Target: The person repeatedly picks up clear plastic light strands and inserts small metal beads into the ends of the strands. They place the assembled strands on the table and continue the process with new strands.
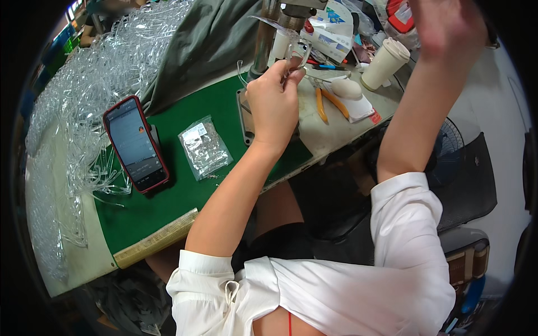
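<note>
My left hand [273, 103] is closed at the foot of a bench press, its fingertips pinching a clear plastic eyeglass frame [303, 51]. A thin clear temple of that frame [241, 73] sticks out beside the hand. Behind it rises the press's metal column [265, 39], and part of the dark base plate [245, 120] shows under my wrist. Raised at the upper right, my right hand [448, 28] is blurred and cut off by the picture's edge, so its fingers cannot be read.
A heap of clear plastic eyeglass frames [84, 101] covers the table's left side. On the green mat [174, 207] are a phone [136, 144] with a red case and a bag of small parts [205, 147]. Orange-handled pliers [330, 105] and a lidded cup [385, 64] stand right.
</note>
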Motion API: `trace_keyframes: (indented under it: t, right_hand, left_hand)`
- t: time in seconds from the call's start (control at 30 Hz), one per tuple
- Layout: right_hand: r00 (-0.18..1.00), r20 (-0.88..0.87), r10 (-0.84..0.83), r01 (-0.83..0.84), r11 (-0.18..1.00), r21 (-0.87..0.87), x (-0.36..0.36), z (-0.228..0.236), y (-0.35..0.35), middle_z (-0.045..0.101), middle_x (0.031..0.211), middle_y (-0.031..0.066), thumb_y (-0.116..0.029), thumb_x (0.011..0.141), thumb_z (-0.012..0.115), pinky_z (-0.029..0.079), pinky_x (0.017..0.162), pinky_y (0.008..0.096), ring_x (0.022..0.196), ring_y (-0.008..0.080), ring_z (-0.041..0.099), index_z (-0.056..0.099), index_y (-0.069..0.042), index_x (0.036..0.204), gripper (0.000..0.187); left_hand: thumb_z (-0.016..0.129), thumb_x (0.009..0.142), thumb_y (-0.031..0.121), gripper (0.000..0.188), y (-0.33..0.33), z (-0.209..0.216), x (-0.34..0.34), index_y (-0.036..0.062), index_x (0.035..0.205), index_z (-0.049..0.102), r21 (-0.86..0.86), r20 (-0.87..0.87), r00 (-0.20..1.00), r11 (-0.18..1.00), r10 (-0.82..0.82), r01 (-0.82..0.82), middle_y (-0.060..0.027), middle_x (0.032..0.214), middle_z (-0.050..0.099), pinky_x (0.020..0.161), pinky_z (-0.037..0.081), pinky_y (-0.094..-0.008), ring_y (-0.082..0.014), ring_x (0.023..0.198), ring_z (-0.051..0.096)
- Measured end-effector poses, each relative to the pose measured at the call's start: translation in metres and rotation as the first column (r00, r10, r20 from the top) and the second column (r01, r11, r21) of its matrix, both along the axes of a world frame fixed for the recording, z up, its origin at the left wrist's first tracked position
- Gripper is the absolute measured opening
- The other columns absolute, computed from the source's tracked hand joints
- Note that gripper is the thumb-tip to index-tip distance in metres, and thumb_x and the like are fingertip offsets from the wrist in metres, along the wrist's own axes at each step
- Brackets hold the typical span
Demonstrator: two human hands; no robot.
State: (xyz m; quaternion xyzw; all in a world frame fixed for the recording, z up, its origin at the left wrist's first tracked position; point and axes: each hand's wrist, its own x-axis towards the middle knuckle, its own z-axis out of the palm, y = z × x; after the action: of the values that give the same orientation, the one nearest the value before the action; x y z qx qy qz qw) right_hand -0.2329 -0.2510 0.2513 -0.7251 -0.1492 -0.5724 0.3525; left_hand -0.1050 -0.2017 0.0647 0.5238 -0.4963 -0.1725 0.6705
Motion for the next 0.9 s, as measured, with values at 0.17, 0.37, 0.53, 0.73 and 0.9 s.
trace_keyframes:
  t: [0.17,0.37,0.53,0.73,0.9]
  right_hand:
    - [0.898,0.419,-0.135,0.186,0.979,-0.085,0.017,-0.086,-0.002,0.060,0.093,0.0094,-0.006,0.087,0.061,0.049,0.079,0.0380,0.098,0.0255,0.059,0.057,-0.006,0.099,0.013]
    - [0.934,0.283,-0.218,0.233,0.972,-0.020,0.011,-0.023,-0.004,0.061,0.107,0.0097,-0.012,0.089,0.060,0.042,0.078,0.0264,0.103,0.0188,0.057,0.054,0.000,0.118,0.032]
    - [0.843,0.289,-0.453,0.372,0.880,0.295,0.005,-0.099,0.003,0.060,0.102,0.0097,0.002,0.089,0.057,0.044,0.091,0.0281,0.097,0.0202,0.059,0.054,0.003,0.114,0.025]
    - [0.715,-0.352,-0.604,0.697,0.653,0.296,-0.050,-0.255,0.039,0.051,0.119,0.0085,0.002,0.092,0.054,0.041,0.094,0.0295,0.106,0.0160,0.052,0.047,0.000,0.123,0.032]
    - [0.806,-0.346,-0.479,0.588,0.714,0.380,-0.009,-0.257,0.055,0.051,0.117,0.0061,0.002,0.092,0.053,0.040,0.090,0.0271,0.100,0.0127,0.050,0.051,0.000,0.117,0.025]
  left_hand:
    - [0.061,0.087,0.005,0.019,-0.007,-0.007,-0.008,-0.0044,0.103,0.068,-0.028,-0.028,0.999,0.999,0.022,-0.023,-0.0114,0.083,0.073,0.070,0.050,-0.0241,-0.0096,0.074,0.065]
    - [0.060,0.088,0.005,0.019,0.002,0.005,0.004,-0.0056,0.103,0.067,-0.018,-0.016,0.999,0.999,-0.051,0.051,-0.0109,0.085,0.072,0.073,0.049,-0.0229,-0.0093,0.080,0.066]
    - [0.060,0.088,0.009,0.017,0.109,0.004,0.056,-0.0024,0.099,0.067,-0.101,-0.382,0.807,0.888,-0.450,0.448,-0.0106,0.091,0.071,0.077,0.050,-0.0313,-0.0183,0.087,0.065]
    - [0.064,0.091,0.018,0.011,0.398,-0.022,0.228,0.0095,0.097,0.062,-0.284,-0.340,0.900,0.943,-0.271,0.176,-0.0102,0.075,0.064,0.081,0.053,-0.0505,-0.0287,0.082,0.063]
    - [0.062,0.091,0.015,0.027,0.504,-0.060,0.305,0.0120,0.118,0.061,-0.154,-0.541,0.826,0.946,0.162,-0.286,-0.0061,0.096,0.063,0.098,0.045,-0.0503,-0.0263,0.096,0.061]
